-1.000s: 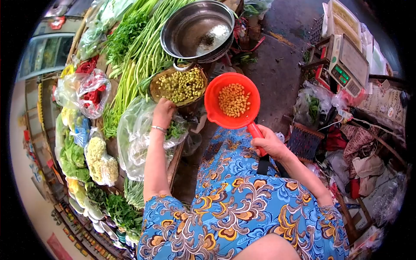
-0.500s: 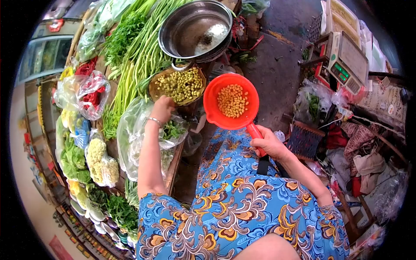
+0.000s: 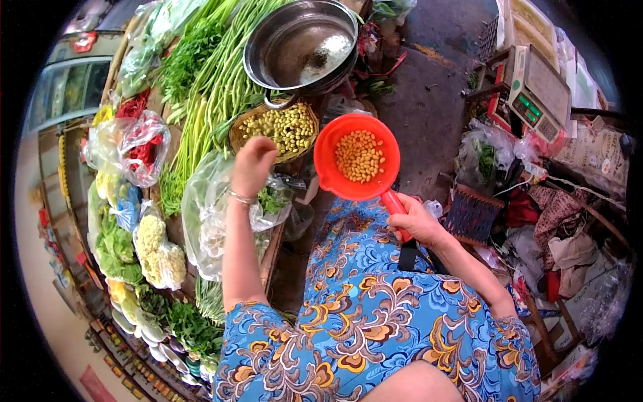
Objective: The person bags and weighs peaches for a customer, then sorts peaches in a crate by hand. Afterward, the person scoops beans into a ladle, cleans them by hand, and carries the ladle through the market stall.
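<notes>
My right hand [image 3: 416, 222] is closed around the handle of a red plastic ladle [image 3: 324, 175] with a pouring lip. Yellowish beans [image 3: 360, 157] lie in its bowl, which is held level over my lap. At the near edge of a wicker basket [image 3: 242, 149] is my left hand [image 3: 253, 166], a bracelet on its wrist and its fingers curled in. Anything inside those fingers is hidden. Greenish-yellow beans [image 3: 284, 130] fill the basket. Just beyond it stands a wide metal pot [image 3: 284, 47] with a loop handle.
Long green beans [image 3: 218, 87] and leafy greens [image 3: 187, 67] cover the stall to the left. Bagged cauliflower [image 3: 157, 251] and a clear plastic bag [image 3: 207, 201] lie nearer. A digital scale [image 3: 546, 90] stands at right, above a heap of cloths [image 3: 573, 254].
My left hand has lifted back slightly from the basket's near edge and turned, its fingers curled. My right hand and the ladle stay nearly still.
</notes>
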Available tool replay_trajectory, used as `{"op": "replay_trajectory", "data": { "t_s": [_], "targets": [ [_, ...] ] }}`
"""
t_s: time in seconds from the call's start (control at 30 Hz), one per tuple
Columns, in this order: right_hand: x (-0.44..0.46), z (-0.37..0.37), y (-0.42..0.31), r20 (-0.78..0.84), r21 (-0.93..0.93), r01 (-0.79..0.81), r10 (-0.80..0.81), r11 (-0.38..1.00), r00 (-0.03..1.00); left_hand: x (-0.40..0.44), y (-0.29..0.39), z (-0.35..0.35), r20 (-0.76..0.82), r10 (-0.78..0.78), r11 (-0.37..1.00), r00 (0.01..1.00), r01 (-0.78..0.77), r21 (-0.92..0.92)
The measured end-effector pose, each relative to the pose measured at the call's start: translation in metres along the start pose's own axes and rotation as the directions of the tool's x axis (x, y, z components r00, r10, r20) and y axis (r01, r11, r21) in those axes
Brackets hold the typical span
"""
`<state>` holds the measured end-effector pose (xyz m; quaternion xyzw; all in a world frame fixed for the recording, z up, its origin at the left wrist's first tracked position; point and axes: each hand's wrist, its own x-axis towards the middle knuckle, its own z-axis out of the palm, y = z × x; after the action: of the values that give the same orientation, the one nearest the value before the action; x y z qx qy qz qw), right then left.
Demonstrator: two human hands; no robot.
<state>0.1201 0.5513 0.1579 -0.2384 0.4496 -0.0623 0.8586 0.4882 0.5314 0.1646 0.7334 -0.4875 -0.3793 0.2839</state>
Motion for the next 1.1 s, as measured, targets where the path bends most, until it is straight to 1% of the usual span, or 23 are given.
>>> {"op": "replay_trajectory", "data": {
  "t_s": [0.07, 0.13, 0.2, 0.23, 0.27, 0.33, 0.37, 0.4, 0.43, 0.47, 0.5, 0.53, 0.57, 0.6, 0.67, 0.73, 0.77, 0.8, 0.87, 0.93, 1.0, 1.07, 1.1],
  "targets": [
    [0.001, 0.002, -0.003, 0.007, -0.004, 0.007, -0.007, 1.000, 1.000, -0.008, 0.032, 0.026, 0.035, 0.116, 0.993, 0.993, -0.114, -0.034],
    [0.000, 0.005, -0.005, 0.016, 0.001, 0.008, -0.008, 1.000, 1.000, -0.016, 0.049, 0.058, 0.059, 0.257, 0.966, 0.965, -0.258, 0.008],
    [0.002, 0.005, -0.005, 0.018, -0.007, 0.000, 0.000, 1.000, 1.000, -0.020, 0.054, 0.085, 0.076, 0.327, 0.943, 0.942, -0.330, 0.042],
    [0.003, 0.004, -0.004, 0.020, -0.011, -0.006, 0.006, 1.000, 1.000, -0.019, 0.050, 0.089, -0.002, 0.460, 0.868, 0.888, -0.449, 0.212],
    [0.004, 0.003, -0.004, 0.016, -0.012, -0.003, 0.003, 1.000, 1.000, -0.021, 0.047, 0.090, -0.003, 0.463, 0.867, 0.886, -0.453, 0.210],
    [0.004, 0.001, 0.000, 0.015, -0.030, 0.003, -0.003, 1.000, 1.000, -0.031, 0.043, 0.089, -0.143, 0.252, 0.968, 0.957, -0.250, 0.032],
    [0.003, 0.001, 0.001, 0.018, -0.031, 0.001, 0.000, 1.000, 1.000, -0.034, 0.030, 0.086, -0.189, 0.233, 0.970, 0.954, -0.213, 0.120],
    [0.003, 0.000, 0.001, 0.019, -0.032, 0.010, -0.009, 0.999, 1.000, -0.035, 0.008, 0.092, -0.280, 0.140, 0.988, 0.950, -0.152, -0.022],
    [0.004, 0.000, 0.000, 0.020, -0.032, 0.022, -0.021, 0.999, 1.000, -0.036, -0.005, 0.089, -0.215, -0.111, 0.971, 0.970, 0.059, -0.232],
    [0.004, 0.000, 0.001, 0.025, -0.032, 0.024, -0.023, 0.999, 0.999, -0.037, -0.016, 0.084, -0.098, -0.341, 0.868, 0.935, 0.273, -0.416],
    [0.003, 0.000, 0.002, 0.006, -0.031, 0.028, -0.028, 0.999, 1.000, -0.036, -0.026, 0.082, -0.101, -0.341, 0.868, 0.935, 0.272, -0.415],
    [0.003, 0.000, 0.002, -0.015, -0.032, 0.031, -0.032, 0.999, 0.999, -0.033, -0.033, 0.080, -0.017, -0.515, 0.694, 0.857, 0.405, -0.595],
    [0.002, -0.001, 0.003, -0.016, -0.034, 0.032, -0.033, 0.999, 0.999, -0.029, -0.039, 0.079, 0.104, -0.649, 0.462, 0.753, 0.499, -0.733],
    [0.002, -0.002, 0.004, -0.023, -0.022, 0.032, -0.033, 0.999, 0.999, -0.024, -0.046, 0.077, 0.106, -0.648, 0.459, 0.754, 0.498, -0.735],
    [0.000, -0.004, 0.004, -0.034, -0.015, 0.031, -0.032, 0.999, 0.999, -0.012, -0.058, 0.074, 0.134, -0.679, 0.335, 0.722, 0.467, -0.818],
    [-0.002, -0.005, 0.003, -0.031, -0.010, 0.032, -0.032, 0.999, 0.999, -0.005, -0.066, 0.077, 0.122, -0.698, 0.312, 0.706, 0.452, -0.836],
    [-0.003, -0.005, 0.003, -0.031, -0.017, 0.034, -0.035, 0.999, 0.999, -0.003, -0.062, 0.079, 0.054, -0.723, 0.307, 0.689, 0.390, -0.868],
    [-0.005, -0.006, 0.003, -0.039, -0.015, 0.038, -0.038, 0.999, 0.998, -0.001, -0.058, 0.080, -0.011, -0.745, 0.305, 0.667, 0.326, -0.895],
    [-0.007, -0.006, 0.003, -0.051, -0.009, 0.036, -0.036, 0.999, 0.998, -0.005, -0.063, 0.075, -0.044, -0.735, 0.313, 0.677, 0.280, -0.908],
    [-0.008, -0.006, 0.002, -0.056, -0.008, 0.029, -0.029, 1.000, 0.998, -0.012, -0.067, 0.062, -0.059, -0.689, 0.339, 0.723, 0.249, -0.907],
    [-0.007, -0.006, 0.004, -0.063, -0.006, 0.024, -0.025, 1.000, 0.998, -0.013, -0.068, 0.044, -0.087, -0.713, 0.347, 0.696, 0.242, -0.906],
    [-0.006, -0.006, 0.005, -0.067, -0.005, 0.018, -0.018, 1.000, 0.998, -0.010, -0.069, 0.018, -0.119, -0.681, 0.378, 0.723, 0.208, -0.902],
    [-0.005, -0.006, 0.006, -0.067, -0.009, 0.015, -0.016, 1.000, 0.998, -0.007, -0.068, 0.003, -0.112, -0.691, 0.393, 0.714, 0.240, -0.888]
  ]
}}
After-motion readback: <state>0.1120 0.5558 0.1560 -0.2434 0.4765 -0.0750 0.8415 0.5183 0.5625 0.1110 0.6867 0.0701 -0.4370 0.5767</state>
